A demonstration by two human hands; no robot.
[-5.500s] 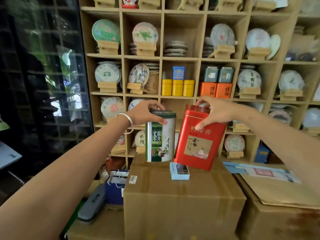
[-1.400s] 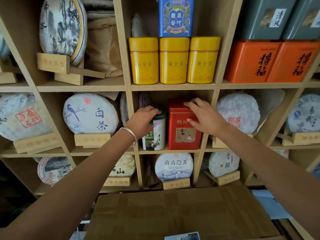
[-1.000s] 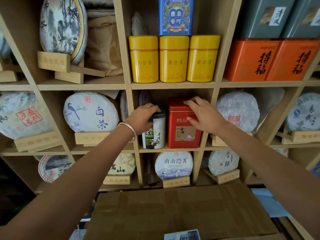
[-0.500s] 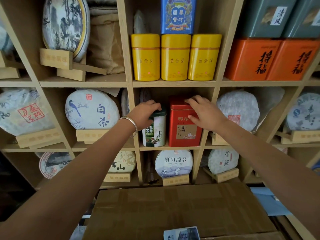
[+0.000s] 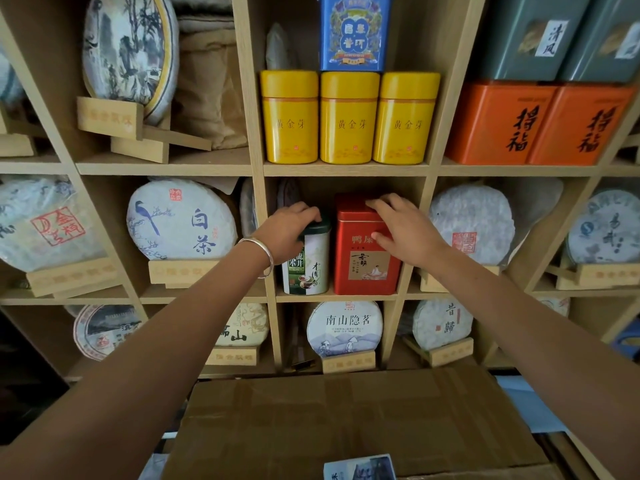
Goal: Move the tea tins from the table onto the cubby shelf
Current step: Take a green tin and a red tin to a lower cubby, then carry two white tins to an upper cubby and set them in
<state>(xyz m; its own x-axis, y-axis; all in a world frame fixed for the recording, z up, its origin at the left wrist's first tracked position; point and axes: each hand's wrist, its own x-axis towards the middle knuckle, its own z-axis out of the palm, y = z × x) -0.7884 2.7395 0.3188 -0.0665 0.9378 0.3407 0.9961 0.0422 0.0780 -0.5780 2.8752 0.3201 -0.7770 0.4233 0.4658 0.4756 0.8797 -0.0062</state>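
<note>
Two tea tins stand upright side by side in the middle cubby of the wooden shelf (image 5: 341, 297). The green and white tin (image 5: 306, 268) is on the left, the red tin (image 5: 363, 258) on the right. My left hand (image 5: 289, 228) grips the dark lid of the green and white tin from above. My right hand (image 5: 403, 228) holds the top right corner of the red tin, fingers over its lid and thumb on its front face.
Three yellow tins (image 5: 348, 117) and a blue tin (image 5: 353, 31) fill the cubby above. Orange tins (image 5: 538, 124) stand at the upper right. Wrapped round tea cakes on wooden stands fill neighbouring cubbies. A cardboard box (image 5: 346, 420) lies below my arms with a small card (image 5: 360, 467) on it.
Earlier I carried both tins in the air in front of the shelf. Over the last second they have stood in the cubby with my hands on their tops, barely shifting.
</note>
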